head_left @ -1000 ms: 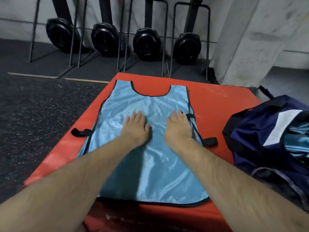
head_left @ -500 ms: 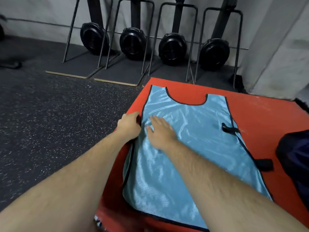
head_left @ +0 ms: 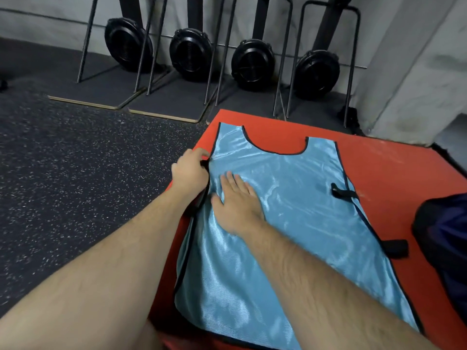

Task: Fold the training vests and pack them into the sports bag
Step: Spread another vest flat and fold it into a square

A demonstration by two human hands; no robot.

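One speckled dark floor is seen to the left of the grip. Beyond the grip, along the wall, two wood-edged boards are laid side by side. Four black flywheel machines are stood on end behind them in a row, each in a thin metal frame.

The grip itself is made by the left hand. Its fingers are curled round the black-trimmed left edge of one light-blue vest, where a black tab is caught against the palm. Just to the right of the grip, the right hand is laid flat on the cloth with its fingers straight and slightly spread. Nothing is grasped by it and the fabric is pressed down.

The vest is spread face up, with its neck cut-out on the far side of the grip and its hem on the near side. On the edge opposite the grip, two black straps are seen, one farther and one nearer. One red mat is found under the vest. Well to the right of the grip, at the frame's edge, one dark navy sports bag is set on the mat, only partly in view.
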